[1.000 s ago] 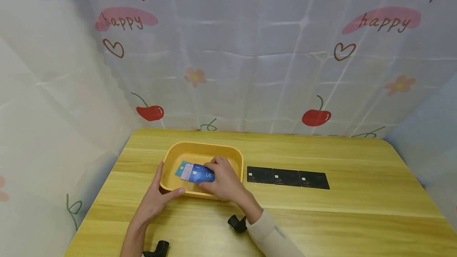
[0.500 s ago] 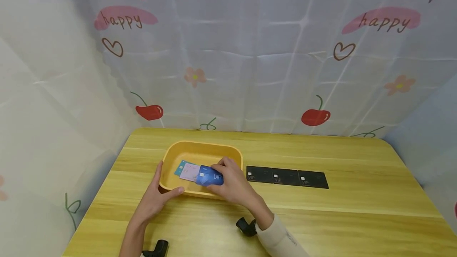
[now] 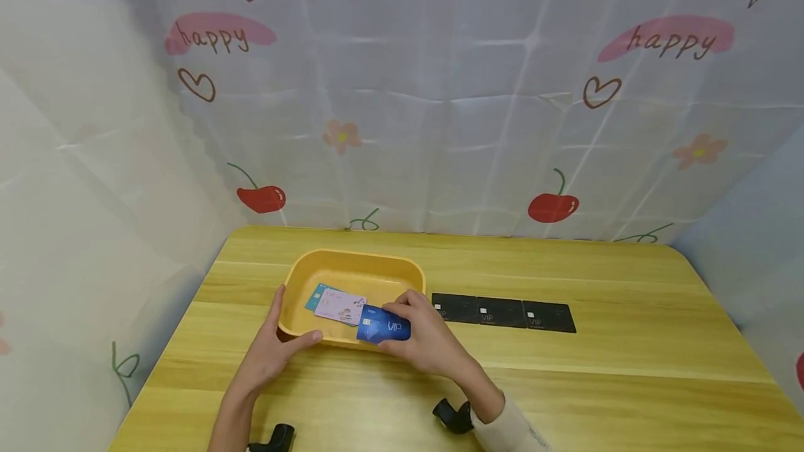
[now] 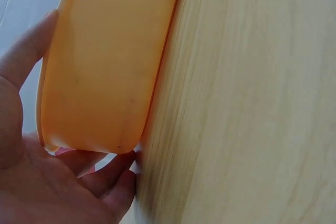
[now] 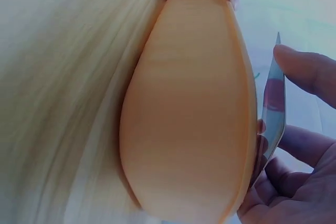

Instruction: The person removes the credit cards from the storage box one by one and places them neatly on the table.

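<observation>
Two hands work at a yellow tray point(image 3: 352, 264) on the wooden tabletop point(image 3: 628, 368) in the head view. The right hand point(image 3: 427, 340) pinches a dark blue card point(image 3: 384, 325) over the tray's near rim, its long axis running left to right, slightly tilted, face up; white letters on it read "VIP". The left hand point(image 3: 273, 347) grips the tray's near-left corner. A pink card point(image 3: 339, 307) lies in the tray over a teal card point(image 3: 316, 295). Three black cards point(image 3: 502, 312) marked "VIP" lie in a row to the right.

From the left wrist, the left hand point(image 4: 47, 182) curls around the tray's orange-yellow wall point(image 4: 105, 66).

From the right wrist, the card point(image 5: 274, 108) shows edge-on between thumb and fingers point(image 5: 307, 72), beside the tray's wall point(image 5: 189, 108).
</observation>
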Demonstrator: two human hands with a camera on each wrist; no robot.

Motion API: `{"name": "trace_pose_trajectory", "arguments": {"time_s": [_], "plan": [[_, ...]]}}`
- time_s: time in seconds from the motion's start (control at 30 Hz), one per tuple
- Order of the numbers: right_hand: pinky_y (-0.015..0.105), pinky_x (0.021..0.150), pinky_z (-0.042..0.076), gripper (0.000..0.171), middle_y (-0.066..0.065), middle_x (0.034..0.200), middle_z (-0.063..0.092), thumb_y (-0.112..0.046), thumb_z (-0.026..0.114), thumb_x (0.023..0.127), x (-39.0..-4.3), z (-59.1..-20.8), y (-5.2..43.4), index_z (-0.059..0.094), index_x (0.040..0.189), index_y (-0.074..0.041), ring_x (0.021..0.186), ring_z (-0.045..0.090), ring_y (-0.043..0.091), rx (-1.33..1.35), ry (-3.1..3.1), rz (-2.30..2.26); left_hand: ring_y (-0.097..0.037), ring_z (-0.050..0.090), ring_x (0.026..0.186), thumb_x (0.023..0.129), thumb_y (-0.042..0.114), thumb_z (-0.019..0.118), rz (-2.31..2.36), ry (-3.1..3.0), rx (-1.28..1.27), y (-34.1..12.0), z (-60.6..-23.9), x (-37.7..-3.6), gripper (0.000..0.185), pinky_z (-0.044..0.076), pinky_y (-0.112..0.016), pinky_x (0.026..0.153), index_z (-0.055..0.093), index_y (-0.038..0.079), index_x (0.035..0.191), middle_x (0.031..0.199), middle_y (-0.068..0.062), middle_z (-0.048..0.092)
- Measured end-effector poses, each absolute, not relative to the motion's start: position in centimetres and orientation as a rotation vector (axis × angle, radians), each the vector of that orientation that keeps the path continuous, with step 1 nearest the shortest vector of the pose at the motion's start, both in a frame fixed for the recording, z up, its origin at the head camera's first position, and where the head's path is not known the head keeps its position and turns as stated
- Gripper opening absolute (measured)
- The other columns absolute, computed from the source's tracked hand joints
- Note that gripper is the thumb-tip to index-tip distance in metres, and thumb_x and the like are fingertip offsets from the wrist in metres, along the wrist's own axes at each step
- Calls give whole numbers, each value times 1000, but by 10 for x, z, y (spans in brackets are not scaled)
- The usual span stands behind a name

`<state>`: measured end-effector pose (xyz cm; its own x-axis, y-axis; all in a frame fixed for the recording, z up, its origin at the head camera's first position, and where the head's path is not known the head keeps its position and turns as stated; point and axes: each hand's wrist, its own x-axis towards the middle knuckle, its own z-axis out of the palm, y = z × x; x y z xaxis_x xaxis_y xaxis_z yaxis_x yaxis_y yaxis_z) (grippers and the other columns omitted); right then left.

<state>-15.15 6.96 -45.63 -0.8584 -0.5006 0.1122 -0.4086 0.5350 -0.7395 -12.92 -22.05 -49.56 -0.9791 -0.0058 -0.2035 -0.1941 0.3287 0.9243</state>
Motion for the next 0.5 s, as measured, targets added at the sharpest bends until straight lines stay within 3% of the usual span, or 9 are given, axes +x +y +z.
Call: {"name": "trace_pose_trajectory", "arguments": {"time_s": [0.27, 0.5], "plan": [[37, 85, 44, 54, -5, 110, 50, -28, 83, 80, -146, -457, 83, 67, 127, -7, 105, 44, 19, -719, 2615, -1285, -37, 8, 147, 85, 33, 80, 1674, 2453, -189, -220, -495, -128, 117, 10, -58, 115, -12, 26, 158, 164, -15, -3], [40, 87, 45, 52, -6, 112, 50, -26, 84, 80, -142, -457, 96, 68, 126, -8, 107, 44, 18, -695, 2648, -1290, -37, 13, 146, 84, 32, 80, 1694, 2440, -190, -220, -495, -128, 118, 12, -57, 115, -12, 27, 158, 163, -17, -2]]}}
